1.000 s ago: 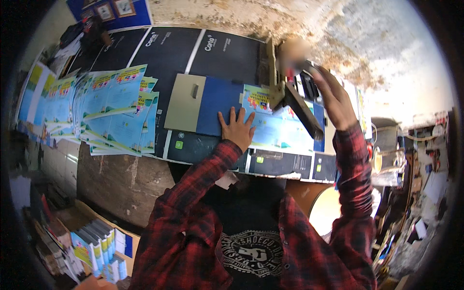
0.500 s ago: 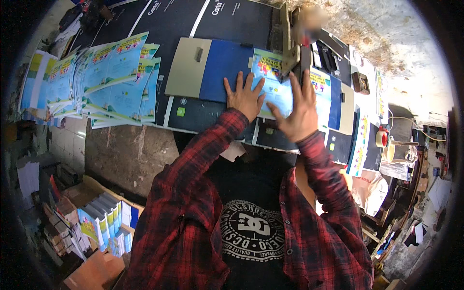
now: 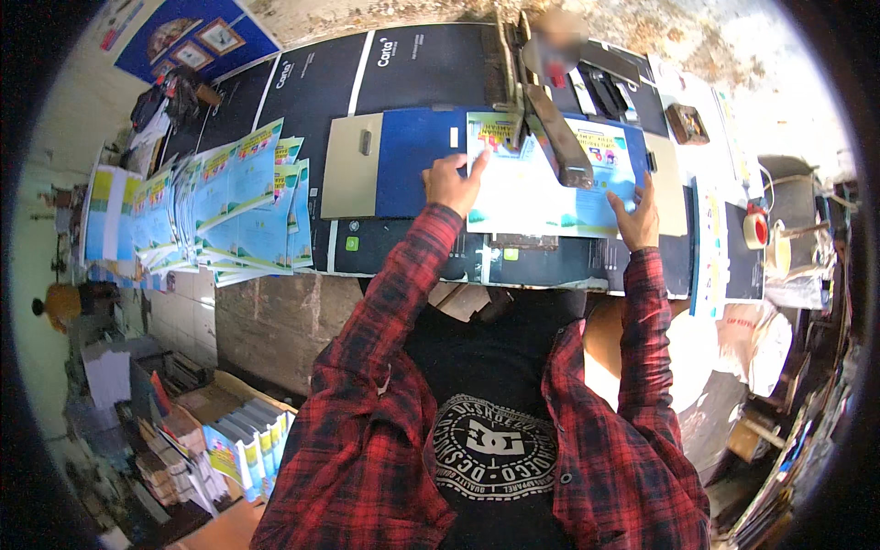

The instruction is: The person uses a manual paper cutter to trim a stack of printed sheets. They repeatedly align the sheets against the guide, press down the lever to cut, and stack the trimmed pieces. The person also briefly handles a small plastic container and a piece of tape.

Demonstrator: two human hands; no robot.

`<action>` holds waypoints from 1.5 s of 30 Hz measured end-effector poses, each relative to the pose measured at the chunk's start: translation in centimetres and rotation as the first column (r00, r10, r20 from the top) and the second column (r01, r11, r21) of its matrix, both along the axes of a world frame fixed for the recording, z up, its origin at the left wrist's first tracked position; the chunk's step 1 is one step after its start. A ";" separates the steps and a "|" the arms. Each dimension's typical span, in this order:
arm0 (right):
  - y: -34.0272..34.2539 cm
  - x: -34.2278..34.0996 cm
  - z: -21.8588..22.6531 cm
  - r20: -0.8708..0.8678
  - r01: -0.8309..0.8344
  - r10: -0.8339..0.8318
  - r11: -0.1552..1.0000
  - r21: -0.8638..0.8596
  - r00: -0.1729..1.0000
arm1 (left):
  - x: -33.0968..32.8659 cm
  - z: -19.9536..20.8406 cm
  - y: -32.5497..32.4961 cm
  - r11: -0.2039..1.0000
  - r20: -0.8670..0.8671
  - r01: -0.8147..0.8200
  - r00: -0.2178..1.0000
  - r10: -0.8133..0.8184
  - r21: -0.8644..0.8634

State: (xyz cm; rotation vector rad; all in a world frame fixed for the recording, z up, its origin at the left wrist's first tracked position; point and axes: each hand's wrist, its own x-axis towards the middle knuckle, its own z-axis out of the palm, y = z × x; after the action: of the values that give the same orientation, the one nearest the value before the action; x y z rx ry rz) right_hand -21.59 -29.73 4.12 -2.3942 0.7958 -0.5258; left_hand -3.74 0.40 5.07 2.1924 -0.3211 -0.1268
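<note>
So, left hand (image 3: 451,188) is sitting fingers half-curled (can't tell if gripping), right hand (image 3: 639,222) sitting wide open, printed sheet (image 3: 536,200) lying mostly between their fingers.

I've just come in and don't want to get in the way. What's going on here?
A person in a red-and-black plaid shirt is handling a light-blue printed sheet with bare hands. The left hand is at its left edge, the right hand by its right edge. The sheet lies over a blue-and-beige board on the black-covered worktop, with a worn metal lever reaching over it. More printed sheets lie in an overlapping pile to the left.
</note>
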 end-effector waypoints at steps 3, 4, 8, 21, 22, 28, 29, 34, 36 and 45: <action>1.5 -0.7 -0.4 0.051 0.006 -0.001 0.996 -0.086 0.999 | 1.8 0.2 0.2 0.818 -0.581 -0.264 0.808 -0.103 -0.511; 2.6 0.0 -0.1 0.013 -0.028 0.030 0.987 -0.160 0.999 | 3.0 -1.8 1.7 0.795 -0.596 -0.292 0.796 -0.107 -0.532; 7.2 1.6 -0.4 -0.062 -0.089 0.080 0.982 -0.166 0.995 | 6.2 -3.3 7.2 0.807 -0.711 -0.260 0.655 -0.256 -0.530; 13.0 4.6 2.3 -0.271 -0.093 0.042 0.980 -0.178 0.962 | 7.9 -1.4 11.1 0.866 -0.761 -0.370 0.649 -0.020 -0.338; 12.7 4.5 2.7 -0.300 -0.103 0.046 0.979 -0.177 0.953 | 7.5 -1.2 10.4 0.862 -0.760 -0.377 0.650 -0.016 -0.340; 12.1 4.6 2.6 -0.339 -0.121 0.042 0.968 -0.218 0.940 | 7.1 -0.9 9.1 0.865 -0.695 -0.402 0.714 0.091 -0.300; 12.2 4.7 2.7 -0.337 -0.128 0.048 0.968 -0.218 0.940 | 7.5 -0.6 9.1 0.884 -0.641 -0.386 0.755 0.139 -0.264; 11.9 4.3 3.1 -0.371 -0.154 0.048 0.953 -0.262 0.928 | 0.5 2.1 3.2 0.921 0.401 0.148 0.867 -0.296 0.360; 12.1 4.5 3.6 -0.365 -0.172 0.062 0.945 -0.277 0.929 | -2.7 1.0 1.3 0.812 0.345 0.260 0.807 -0.480 0.522; 7.9 8.7 14.4 -0.199 -0.168 0.164 0.986 -0.002 0.966 | -3.9 -2.1 0.1 0.851 0.360 0.186 0.847 -0.392 0.490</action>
State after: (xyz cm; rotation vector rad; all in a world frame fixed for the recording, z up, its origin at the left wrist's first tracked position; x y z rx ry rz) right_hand -12.85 -21.87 18.53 -2.5310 0.6657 -0.2305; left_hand -7.67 0.50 2.99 2.5949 -0.9858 0.1620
